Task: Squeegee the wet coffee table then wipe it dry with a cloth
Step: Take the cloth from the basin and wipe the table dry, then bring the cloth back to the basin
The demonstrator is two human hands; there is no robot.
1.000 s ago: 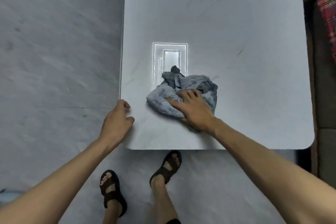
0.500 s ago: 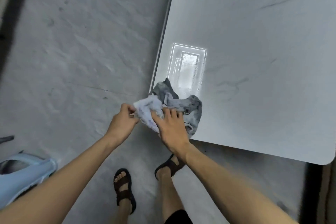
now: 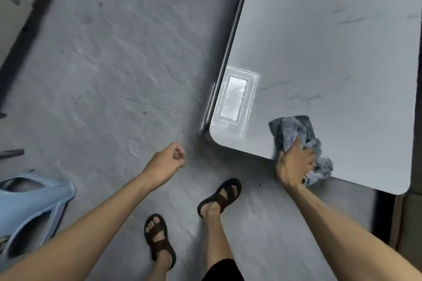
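Note:
The white marble-look coffee table [image 3: 331,52] fills the upper right, its near-left corner rounded and glossy with a bright window reflection. A crumpled grey-blue cloth [image 3: 294,132] lies on the table's near edge, part of it hanging over. My right hand [image 3: 293,164] presses on the cloth and grips it at that edge. My left hand [image 3: 167,162] hangs over the floor left of the corner, fingers curled into a loose fist, holding nothing. No squeegee is in view.
A light blue plastic stool or basin [image 3: 29,210] sits on the grey floor at the lower left. My two sandalled feet [image 3: 219,196] stand just below the table's near edge. A dark gap and brown furniture [image 3: 408,223] border the table at the right.
My right hand has slid the cloth rightwards along the near edge, away from the corner. My left hand let go of the cloth and dropped off the table over the floor. The view swung left.

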